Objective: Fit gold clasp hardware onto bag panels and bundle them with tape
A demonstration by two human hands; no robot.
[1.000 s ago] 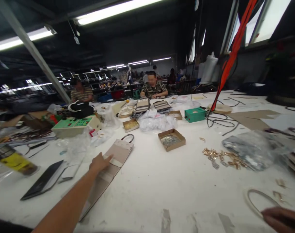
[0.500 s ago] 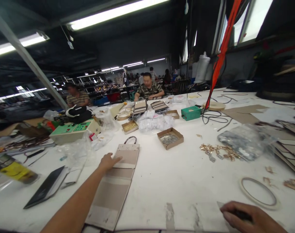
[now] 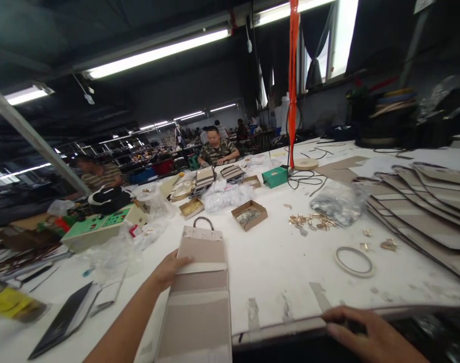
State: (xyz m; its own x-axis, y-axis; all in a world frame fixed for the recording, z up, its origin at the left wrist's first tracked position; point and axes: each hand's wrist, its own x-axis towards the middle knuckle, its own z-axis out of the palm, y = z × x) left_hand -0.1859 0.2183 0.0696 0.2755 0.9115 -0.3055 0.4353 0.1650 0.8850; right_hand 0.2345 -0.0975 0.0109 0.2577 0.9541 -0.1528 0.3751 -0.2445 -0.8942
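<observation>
My left hand [image 3: 169, 269] grips the left edge of a long beige bag panel [image 3: 199, 312], thumb on top and the other fingers hidden behind it. A curved dark handle [image 3: 203, 220] sticks up from the panel's far end, and crosswise fold lines divide its face. My right hand [image 3: 362, 330] is at the table's front edge, fingers curled together. Whatever is in its pinch, if anything, is hidden. Close to those fingertips, a grey tape strip [image 3: 319, 296] lies on the white table [image 3: 275, 262].
A tape roll [image 3: 354, 261], gold metal fittings [image 3: 313, 221] and stacked panels [image 3: 426, 206] are to the right. Ahead are a cardboard tray [image 3: 249, 216], plastic bags [image 3: 227, 194] and a green box [image 3: 275, 176]. A dark flat piece [image 3: 63, 320] lies left. A co-worker [image 3: 218, 148] sits opposite.
The view has turned right. My left hand has taken the panel's edge, and the panel now points straighter away from me. My right hand has come back to the table's front edge.
</observation>
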